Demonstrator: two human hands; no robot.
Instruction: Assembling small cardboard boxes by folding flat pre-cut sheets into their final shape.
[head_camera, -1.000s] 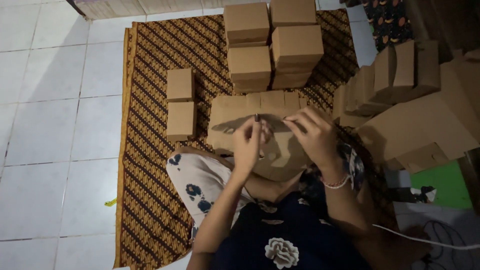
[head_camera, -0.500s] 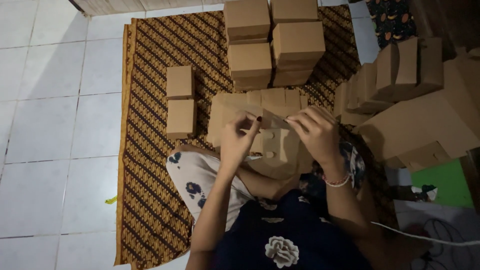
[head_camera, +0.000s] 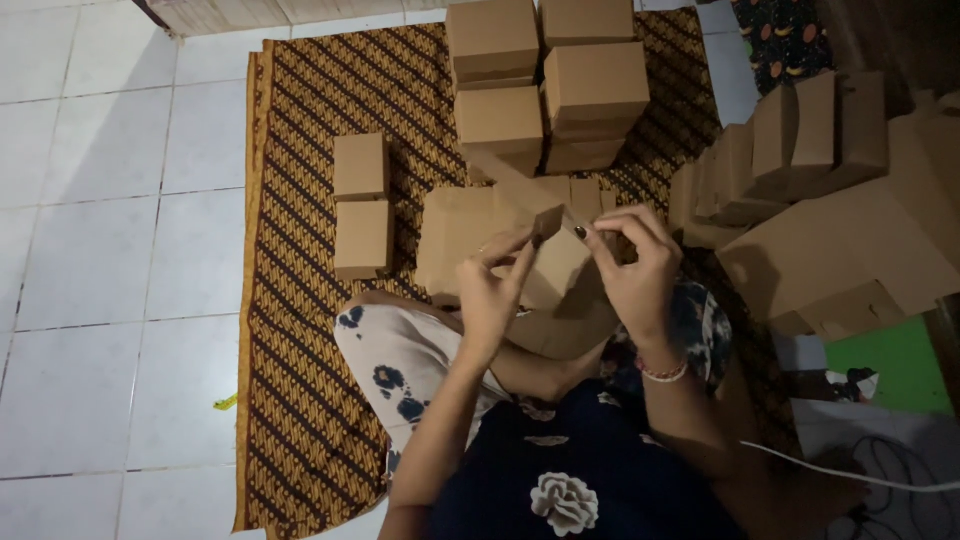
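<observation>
Fingers of the left hand (head_camera: 492, 292) pinch a small flap on the brown cardboard blank (head_camera: 540, 265); the right hand (head_camera: 632, 272) is closed on the blank's opposite upper edge, thumb and forefinger nipped together beside the flap; both hands grip the one piece, held up over the person's lap above the near middle of the patterned mat (head_camera: 300, 330). Under it, toward the mat's centre, lies a loose heap of flat blanks (head_camera: 455, 240); two finished small boxes (head_camera: 361, 207) sit side by side near the mat's left edge; a stack of folded boxes (head_camera: 545, 85) rises at the far edge; more boxes and large cardboard sheets (head_camera: 830, 225) lean together off the right edge. Folding seems to be at the flap stage, the box not yet squared up, so I judge it early in this piece. Next, as I read it, the flap wants bending along its crease and tucking in; that calls for the right hand to steady the panel while the left presses the flap home.
</observation>
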